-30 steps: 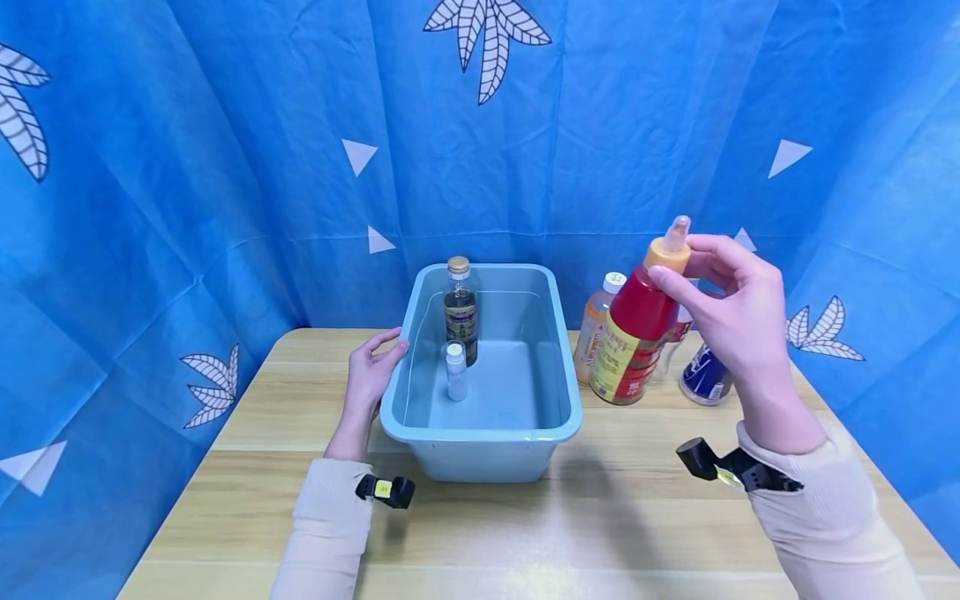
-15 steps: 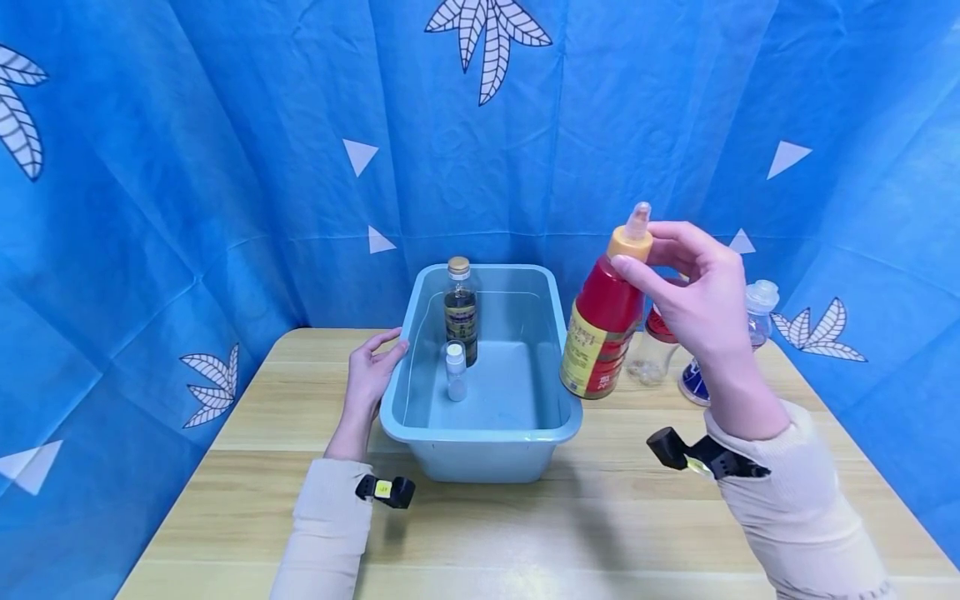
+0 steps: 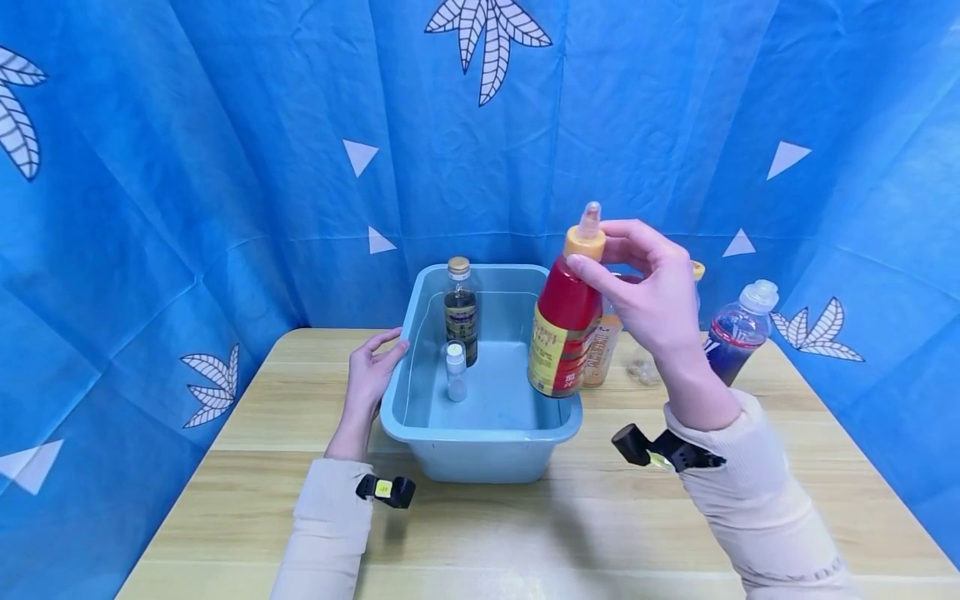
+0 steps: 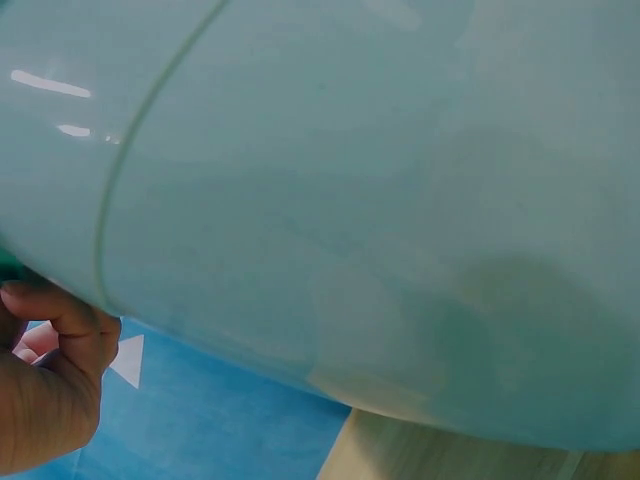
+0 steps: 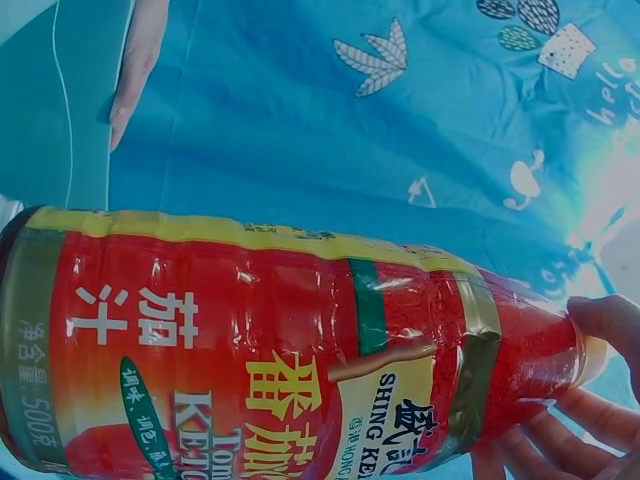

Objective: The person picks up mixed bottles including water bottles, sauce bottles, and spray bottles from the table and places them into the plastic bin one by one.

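Note:
My right hand [image 3: 651, 287] pinches a red ketchup bottle [image 3: 564, 317] by its neck, just under the yellow cap. The bottle hangs slightly tilted over the right side of a light blue plastic basin [image 3: 480, 457]. Its tomato ketchup label [image 5: 290, 380] fills much of the right wrist view. My left hand [image 3: 369, 371] holds the basin's left rim between thumb and fingers; in the left wrist view the basin's wall [image 4: 330, 220] covers most of the picture. Inside the basin, on the left, stand a dark bottle [image 3: 461, 321] with a tan cap and a small white-capped bottle [image 3: 456, 375].
Right of the basin, partly behind my right hand, stand an orange drink bottle [image 3: 602, 354], a clear container [image 3: 643, 368] and a dark blue bottle [image 3: 735, 337] with a pale cap. The wooden table [image 3: 480, 542] meets a blue patterned curtain [image 3: 480, 183] at the back.
My right hand has carried the ketchup bottle leftward, from among the bottles on the right to above the basin's right side. The left hand and basin stay put.

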### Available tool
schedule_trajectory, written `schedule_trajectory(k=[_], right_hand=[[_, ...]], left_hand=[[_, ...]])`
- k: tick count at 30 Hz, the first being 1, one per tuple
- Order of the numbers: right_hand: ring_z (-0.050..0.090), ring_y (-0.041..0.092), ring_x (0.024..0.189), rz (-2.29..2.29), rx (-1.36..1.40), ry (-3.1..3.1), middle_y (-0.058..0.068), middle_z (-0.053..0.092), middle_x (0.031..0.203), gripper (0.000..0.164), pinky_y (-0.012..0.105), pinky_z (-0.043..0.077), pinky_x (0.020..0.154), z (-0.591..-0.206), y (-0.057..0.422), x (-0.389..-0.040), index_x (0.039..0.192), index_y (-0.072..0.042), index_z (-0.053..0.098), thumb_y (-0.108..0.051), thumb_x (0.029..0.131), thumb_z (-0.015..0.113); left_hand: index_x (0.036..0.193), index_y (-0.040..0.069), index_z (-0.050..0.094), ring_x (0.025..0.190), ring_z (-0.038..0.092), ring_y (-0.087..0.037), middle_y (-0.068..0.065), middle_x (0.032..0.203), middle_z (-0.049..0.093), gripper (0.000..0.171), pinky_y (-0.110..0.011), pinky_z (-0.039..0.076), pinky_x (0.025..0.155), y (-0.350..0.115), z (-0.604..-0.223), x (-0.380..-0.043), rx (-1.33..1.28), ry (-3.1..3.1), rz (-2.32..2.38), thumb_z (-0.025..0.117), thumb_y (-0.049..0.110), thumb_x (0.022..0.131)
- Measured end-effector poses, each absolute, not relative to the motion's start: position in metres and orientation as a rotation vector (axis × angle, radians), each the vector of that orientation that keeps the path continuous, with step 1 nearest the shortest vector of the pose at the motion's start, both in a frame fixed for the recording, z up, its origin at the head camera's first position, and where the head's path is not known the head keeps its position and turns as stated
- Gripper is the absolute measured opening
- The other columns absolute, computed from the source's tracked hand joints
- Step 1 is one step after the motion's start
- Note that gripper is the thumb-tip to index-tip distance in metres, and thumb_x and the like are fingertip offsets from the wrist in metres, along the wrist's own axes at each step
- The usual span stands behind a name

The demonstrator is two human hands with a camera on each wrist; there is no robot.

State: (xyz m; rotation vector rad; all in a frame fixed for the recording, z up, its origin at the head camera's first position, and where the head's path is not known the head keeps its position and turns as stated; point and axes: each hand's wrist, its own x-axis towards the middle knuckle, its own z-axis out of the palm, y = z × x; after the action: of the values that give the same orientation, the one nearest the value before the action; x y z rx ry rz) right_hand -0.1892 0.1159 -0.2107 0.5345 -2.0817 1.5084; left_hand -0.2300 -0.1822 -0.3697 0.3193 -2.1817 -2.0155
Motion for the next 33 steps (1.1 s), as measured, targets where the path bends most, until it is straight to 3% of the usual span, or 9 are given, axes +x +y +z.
schedule_trajectory(k=[8,33], right_hand=[[0.06,0.015,0.085,1.546,0.581,-2.076,0.004,0.064,0.097,0.032,0.031,0.051,0.067,-0.219,0.099,-0.194,0.106,-0.008,0.062,-0.022,0.078,0.068],[0.058,0.015,0.086,1.647,0.566,-2.168,0.004,0.063,0.099,0.035,0.034,0.051,0.07,-0.265,0.061,-0.196,0.107,-0.01,0.061,-0.023,0.076,0.07]], left_hand=[[0.123,0.008,0.051,0.096,0.059,-0.031,-0.021,0.113,0.056,0.04,-0.038,0.051,0.073,-0.182,-0.369,-0.231,0.305,-2.183,-2.024,0.056,0.024,0.087],[0.124,0.01,0.051,0.097,0.059,-0.03,-0.02,0.114,0.057,0.04,-0.037,0.051,0.073,-0.182,-0.371,-0.229,0.323,-2.185,-2.015,0.057,0.024,0.087]])
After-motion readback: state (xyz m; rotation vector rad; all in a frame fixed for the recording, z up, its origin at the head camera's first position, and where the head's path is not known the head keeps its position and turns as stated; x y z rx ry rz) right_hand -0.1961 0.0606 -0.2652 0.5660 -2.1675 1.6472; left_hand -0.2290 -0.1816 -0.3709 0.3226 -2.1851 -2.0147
